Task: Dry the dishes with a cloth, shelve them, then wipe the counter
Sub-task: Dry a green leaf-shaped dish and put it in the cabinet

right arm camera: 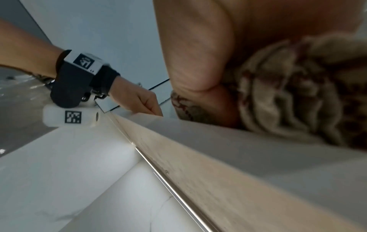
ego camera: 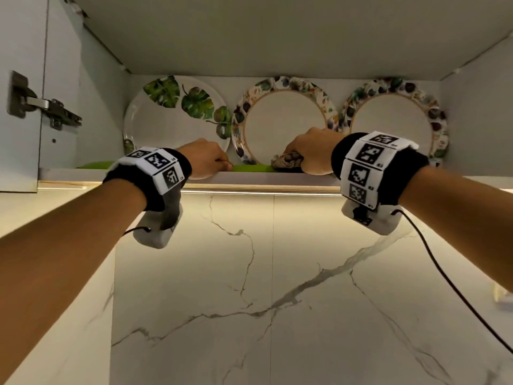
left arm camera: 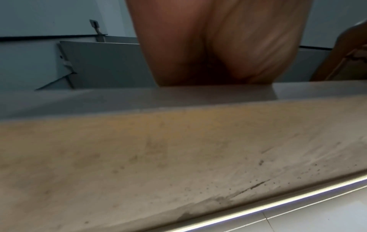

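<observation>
Up on the cabinet shelf (ego camera: 258,177), both hands are reaching over the front edge. The right hand (ego camera: 311,152) is curling its fingers around a bunched patterned cloth (ego camera: 286,161), pressing it down on a green plate (ego camera: 249,168) lying flat on the shelf. The left hand (ego camera: 204,159) is resting at the same green rim with its fingers bent toward it; whether it is actually pinching the plate I cannot tell, since the wrist view shows only the palm's heel behind the shelf lip. Three plates are leaning upright against the back wall: a leaf-print plate (ego camera: 177,112) on the left, a floral-rim plate (ego camera: 283,118) in the middle, another floral-rim plate (ego camera: 394,118) on the right. No readable writing is showing; the wristbands (ego camera: 155,168) are carrying only black-and-white square markers with tiny, illegible figures. A metal hinge (ego camera: 41,105) is holding the open door on the left. Below, a white marble-veined wall (ego camera: 249,287) is glowing under a light strip beneath the shelf.
</observation>
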Motion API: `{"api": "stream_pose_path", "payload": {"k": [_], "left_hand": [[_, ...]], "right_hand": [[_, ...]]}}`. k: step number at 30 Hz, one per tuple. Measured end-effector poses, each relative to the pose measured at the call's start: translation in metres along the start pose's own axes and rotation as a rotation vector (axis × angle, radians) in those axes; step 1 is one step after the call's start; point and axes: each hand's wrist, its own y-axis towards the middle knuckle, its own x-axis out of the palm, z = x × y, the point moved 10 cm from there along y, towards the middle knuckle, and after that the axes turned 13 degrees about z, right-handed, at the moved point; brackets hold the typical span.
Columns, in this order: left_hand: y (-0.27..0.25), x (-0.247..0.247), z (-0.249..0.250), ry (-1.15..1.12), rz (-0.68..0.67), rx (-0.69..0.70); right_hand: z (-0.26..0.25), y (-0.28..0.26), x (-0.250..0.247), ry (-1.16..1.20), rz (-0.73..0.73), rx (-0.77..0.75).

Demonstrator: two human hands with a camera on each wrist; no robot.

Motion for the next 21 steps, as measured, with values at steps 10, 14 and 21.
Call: {"api": "stream_pose_path", "payload": {"k": [10, 14, 21], "left_hand": [[-0.039, -0.025, 0.031, -0.180, 0.148, 0.026], [-0.081, -0.030, 0.082, -0.308, 0.298, 0.199], [-0.165, 0.081, 0.162, -0.579, 0.125, 0.319]], "right_hand": [[0.002, -0.026, -0.012, 0.071, 0.233, 0.032], [-0.002, -0.097, -0.030, 0.143, 0.553, -0.022], [0.000, -0.238, 0.040, 0.211, 0.525, 0.163]]}}
